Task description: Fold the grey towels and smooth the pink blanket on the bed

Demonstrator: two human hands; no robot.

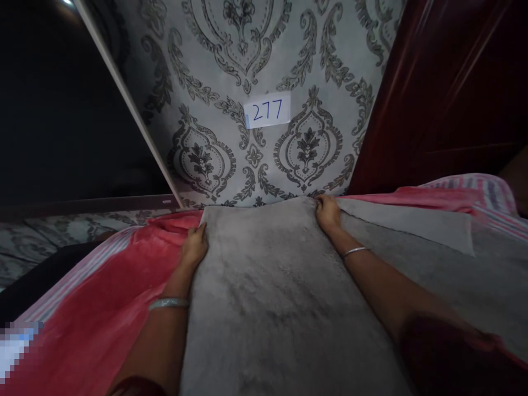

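A pale grey wall papered with dark scrollwork [256, 60] is seen at the far side, flanked by a flat black panel with a pale edge [74, 110] and a glossy dark red panel [445, 93]. Below, a soft-looking grey cloth with a brushed nap [284, 297] is laid lengthwise, its far edge by the wall; more grey fabric is spread to the right, where a pale flap is folded over. A red cloth with striped borders [99, 286] is exposed at both sides.

The grey cloth's far right corner is pinched in the right hand [328, 213]. The left hand [194, 246] is placed along the left edge near the far corner; whether it is gripped there cannot be told. The cloth is judged limp, light for its spread, unbreakable and not slippery, best held by both far corners. A white paper marked 277 [268, 110] is fixed above.
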